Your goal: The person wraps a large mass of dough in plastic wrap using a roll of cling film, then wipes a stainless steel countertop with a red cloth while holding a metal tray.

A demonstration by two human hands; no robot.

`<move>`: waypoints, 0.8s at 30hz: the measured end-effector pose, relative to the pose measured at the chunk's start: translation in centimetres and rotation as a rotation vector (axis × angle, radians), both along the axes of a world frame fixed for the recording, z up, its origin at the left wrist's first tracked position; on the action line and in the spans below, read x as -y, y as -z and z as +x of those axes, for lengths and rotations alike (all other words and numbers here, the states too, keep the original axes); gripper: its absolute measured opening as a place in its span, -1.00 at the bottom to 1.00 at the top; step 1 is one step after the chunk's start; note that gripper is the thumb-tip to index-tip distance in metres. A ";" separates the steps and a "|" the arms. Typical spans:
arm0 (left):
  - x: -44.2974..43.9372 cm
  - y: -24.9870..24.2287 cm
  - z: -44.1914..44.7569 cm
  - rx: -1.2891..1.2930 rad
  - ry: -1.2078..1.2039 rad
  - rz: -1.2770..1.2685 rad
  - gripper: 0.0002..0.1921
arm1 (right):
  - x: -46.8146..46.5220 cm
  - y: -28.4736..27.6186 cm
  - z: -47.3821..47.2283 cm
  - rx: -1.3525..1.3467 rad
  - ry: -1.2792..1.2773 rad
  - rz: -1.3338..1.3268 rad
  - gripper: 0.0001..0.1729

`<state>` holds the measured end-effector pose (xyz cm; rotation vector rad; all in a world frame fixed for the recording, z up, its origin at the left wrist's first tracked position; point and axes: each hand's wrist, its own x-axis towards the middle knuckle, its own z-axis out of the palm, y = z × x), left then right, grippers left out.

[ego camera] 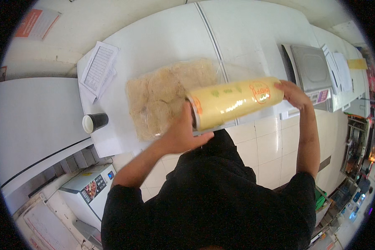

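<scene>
A large roll of yellow-tinted cling film (231, 101) is held level between my two hands. My left hand (184, 134) is at the roll's left end, its thumb and fingers around the edge; the contact is partly blurred. My right hand (292, 93) grips the right end. Behind and left of the roll lies a clear plastic-wrapped block of pale dried noodle cakes (156, 93), on the white top of a chest freezer (162, 37). A thin sheet of clear film seems to stretch behind the roll, near the seam between the lids. The roll hides part of the noodle pack.
A black cup with a white inside (95, 122) lies on its side at the left edge. Printed sheets (99, 68) lie behind it. To the right stands a weighing scale with a metal plate (311, 67), with more papers (342, 70) beyond. A white machine (90, 187) stands below left.
</scene>
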<state>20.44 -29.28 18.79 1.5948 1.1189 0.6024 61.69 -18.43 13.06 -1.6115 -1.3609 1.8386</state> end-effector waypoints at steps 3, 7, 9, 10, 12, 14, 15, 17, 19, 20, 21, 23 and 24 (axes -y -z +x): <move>5.5 2.5 0.8 0.227 0.007 -0.235 -0.19 | 7.3 1.2 1.4 0.094 -0.015 0.055 -0.31; 10.6 6.2 0.0 0.025 0.103 -0.356 -0.19 | 13.6 3.0 2.0 0.101 0.079 -0.173 -0.32; 12.6 8.3 -0.2 -0.041 0.102 -0.327 -0.25 | 16.3 4.7 1.0 0.067 0.153 -0.072 -0.28; 13.3 9.5 -0.2 0.048 0.054 -0.336 -0.30 | 17.3 5.6 0.4 0.107 0.133 0.015 -0.28; 14.4 12.3 -0.7 0.190 -0.023 -0.393 -0.36 | 18.8 7.3 -0.4 0.172 0.080 0.062 -0.28; 15.1 15.5 -1.8 0.292 -0.080 -0.488 -0.39 | 19.8 9.1 -1.1 0.241 0.098 0.051 -0.30; 15.5 17.0 -2.2 0.334 -0.124 -0.647 -0.42 | 20.2 9.9 -1.4 0.245 0.117 0.055 -0.32; 16.2 19.7 -2.4 0.440 -0.235 -0.946 -0.47 | 20.9 12.0 -2.1 0.210 0.140 0.101 -0.35; 16.2 21.2 -2.4 0.628 -0.269 -1.063 -0.56 | 21.5 14.0 -2.6 0.184 0.161 0.121 -0.38; 15.8 21.2 -2.5 0.621 -0.301 -1.059 -0.61 | 21.7 15.1 -2.9 0.192 0.165 0.106 -0.39; 15.3 20.8 -2.6 0.544 -0.327 -1.100 -0.64 | 21.9 16.2 -3.1 0.182 0.180 0.100 -0.40; 13.1 18.8 -3.5 -0.266 0.296 -0.642 -0.69 | 22.2 18.4 -3.7 0.199 0.246 0.094 -0.35; 11.7 17.4 -3.8 -0.735 0.576 -0.380 -0.65 | 22.2 19.4 -4.1 0.196 0.274 0.109 -0.33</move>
